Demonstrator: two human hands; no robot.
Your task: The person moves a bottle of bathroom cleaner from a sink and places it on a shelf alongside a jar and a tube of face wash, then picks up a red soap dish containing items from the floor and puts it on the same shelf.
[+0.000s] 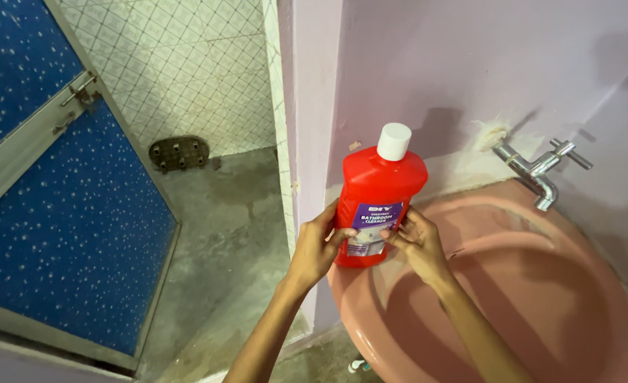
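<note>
a red bottle (379, 202) with a white cap (393, 141) and a purple label stands upright, tilted slightly, over the near-left rim of a pink basin (541, 298), gripped between both hands. the left hand (317, 245) wraps its fingers (344, 236) around the bottle's lower left side, the right hand (419, 240) closes its fingers on the label's right edge. up and to the right of the right fingers, a metal tap (541, 170) juts from the lilac wall; left of the left fingers is a blue speckled door (51, 213)

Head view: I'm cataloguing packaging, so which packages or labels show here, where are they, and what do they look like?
Red bottle: plastic, white screw cap, upright over the pink basin's left rim, gripped by left hand and right hand.
Label: on the bottle's front, purple above, pale below, partly covered by fingers.
</note>
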